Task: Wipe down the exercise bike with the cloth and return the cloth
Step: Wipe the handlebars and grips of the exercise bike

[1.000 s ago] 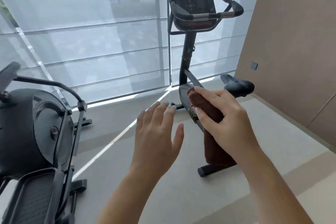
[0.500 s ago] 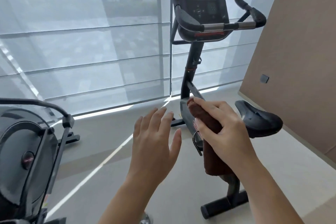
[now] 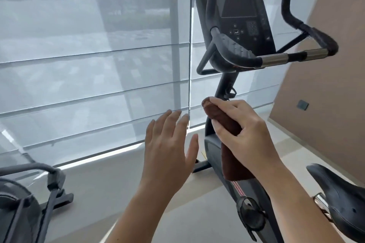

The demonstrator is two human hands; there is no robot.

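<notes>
Head view, single entry. Exercise bike (image 3: 214, 152): dark frame, upright, at centre-right, standing on a pale floor (image 3: 110, 187). Console (image 3: 239, 17): black, dark screen above a keypad, at the top of the post. Handlebar (image 3: 237, 51): padded black grips with metal sections, wrapping in front of the console and rising at both ends. Saddle (image 3: 339, 199): black, at the lower right edge, partly cut off. Crank (image 3: 250, 217): low on the frame, beneath the right forearm. Cloth (image 3: 231, 156): brown, folded into a long roll, held in the air in front of the bike's post and body, upper end near the post, lower end hanging free; contact with the bike cannot be told. Right hand (image 3: 243, 130): fingers and thumb curled round the upper part of the cloth, forefinger laid along its top end. Left hand (image 3: 167, 148): flat and spread, fingers straight, back toward the camera, carrying nothing, just left of the cloth and apart from it. Second machine (image 3: 23, 203): grey, at the lower left corner, partly out of view. Blinds (image 3: 88, 65): translucent, pleated, covering the window behind. Wall (image 3: 325, 94): tan, on the right, bearing a small dark plate (image 3: 302, 104).
</notes>
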